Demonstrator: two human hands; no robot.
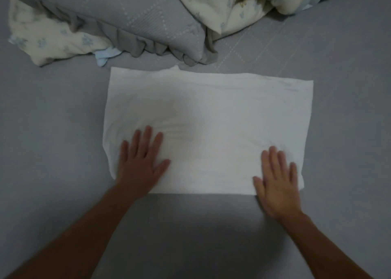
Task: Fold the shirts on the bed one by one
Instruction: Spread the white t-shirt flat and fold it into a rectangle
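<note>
A white shirt (211, 118) lies folded into a wide rectangle on the grey bed sheet (42, 130) in the middle of the view. My left hand (140, 162) presses flat on its near left corner, fingers straight and spread. My right hand (277, 181) lies flat on its near right corner, fingers straight, the palm overlapping the shirt's near edge. Neither hand grips the cloth.
A grey pillow with a ruffled edge (127, 22) lies behind the shirt. A cream floral quilt is bunched at the far left (48, 37) and the far right (243, 6). Bare grey sheet surrounds the shirt at the sides and front.
</note>
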